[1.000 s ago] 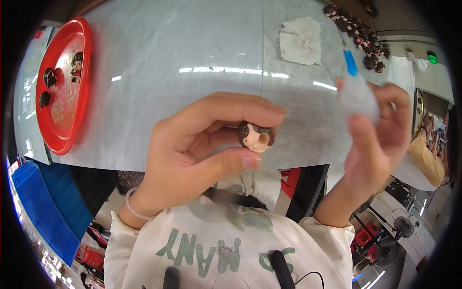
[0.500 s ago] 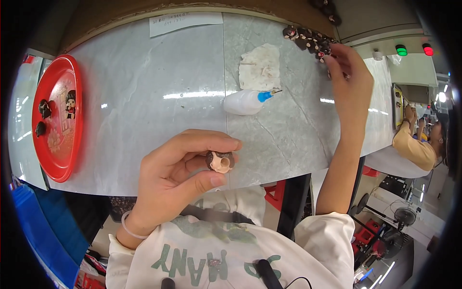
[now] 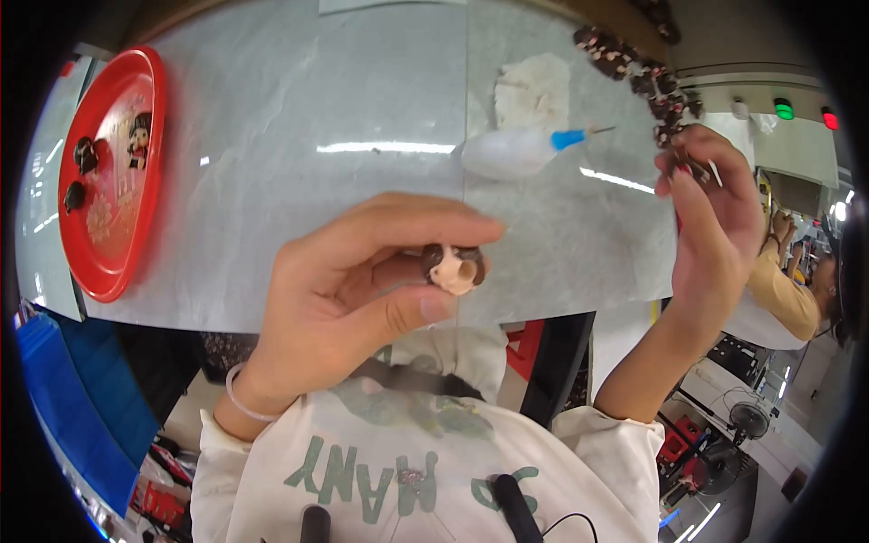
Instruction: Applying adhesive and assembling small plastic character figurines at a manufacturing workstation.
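Observation:
My left hand (image 3: 339, 281) pinches a small doll head (image 3: 456, 270) between thumb and fingers, above the table's near edge. The head is dark brown and peach, with a round hollow turned up. At the far right, my right hand (image 3: 720, 213) has its fingers closed round a small dark brown piece with a bit of red (image 3: 690, 169), partly hidden by the fingers. Just beyond that hand lies a heap of small brown, peach and red figurine parts (image 3: 656, 86). Between the hands, a white squeeze bottle (image 3: 511, 154) with a blue cap and thin needle tip lies on its side.
A crumpled whitish cloth or paper (image 3: 534, 90) lies behind the bottle. On the left, a red oval tray (image 3: 113, 262) holds a small figurine and two dark pieces. A white paper (image 3: 389, 4) lies at the back. Another person (image 3: 787, 299) sits at the far right.
My right hand has drawn back from the heap toward me and to the right, with a small dark piece in its fingers. My left hand still holds the doll head. The whole view has shifted.

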`<state>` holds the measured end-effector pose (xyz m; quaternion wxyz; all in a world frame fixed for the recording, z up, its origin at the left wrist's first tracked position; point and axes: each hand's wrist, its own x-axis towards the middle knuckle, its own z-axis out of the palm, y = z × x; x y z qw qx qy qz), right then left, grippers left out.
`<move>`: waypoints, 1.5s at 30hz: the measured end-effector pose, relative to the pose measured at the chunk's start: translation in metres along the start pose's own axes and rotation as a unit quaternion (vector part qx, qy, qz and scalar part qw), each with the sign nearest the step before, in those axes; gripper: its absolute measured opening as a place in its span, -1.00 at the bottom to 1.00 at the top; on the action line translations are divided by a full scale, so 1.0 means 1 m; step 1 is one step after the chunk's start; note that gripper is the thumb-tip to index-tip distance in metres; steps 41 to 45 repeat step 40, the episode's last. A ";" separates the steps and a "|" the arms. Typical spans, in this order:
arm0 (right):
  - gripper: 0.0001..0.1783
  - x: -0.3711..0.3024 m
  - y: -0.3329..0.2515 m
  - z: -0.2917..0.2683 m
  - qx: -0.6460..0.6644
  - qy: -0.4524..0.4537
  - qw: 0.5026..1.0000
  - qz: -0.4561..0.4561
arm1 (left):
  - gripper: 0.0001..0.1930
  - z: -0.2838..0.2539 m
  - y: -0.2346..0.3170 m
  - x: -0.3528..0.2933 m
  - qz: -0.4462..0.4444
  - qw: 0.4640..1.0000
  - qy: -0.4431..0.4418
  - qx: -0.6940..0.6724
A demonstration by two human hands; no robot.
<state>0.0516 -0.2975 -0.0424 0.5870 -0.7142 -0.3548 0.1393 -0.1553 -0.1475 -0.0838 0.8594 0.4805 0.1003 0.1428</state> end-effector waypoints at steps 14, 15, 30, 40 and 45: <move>-0.59 -0.038 -0.021 0.062 0.016 -0.161 0.976 -0.146 | -0.46 0.003 -0.004 -0.004 0.051 0.993 0.076 0.068; -0.60 -0.038 -0.023 0.061 -0.001 -0.181 0.969 -0.166 | -0.48 0.000 -0.005 -0.004 0.099 0.987 0.044 0.122; -0.60 -0.047 -0.012 0.070 0.022 -0.156 0.986 -0.055 | -0.55 -0.007 -0.013 -0.003 0.277 0.877 0.025 0.393; -0.72 -0.054 -0.004 0.070 0.350 -0.135 0.900 0.222 | -0.51 -0.006 -0.017 0.000 0.268 0.875 0.039 0.402; -0.72 -0.054 -0.004 0.070 0.350 -0.135 0.900 0.222 | -0.51 -0.006 -0.017 0.000 0.268 0.875 0.039 0.402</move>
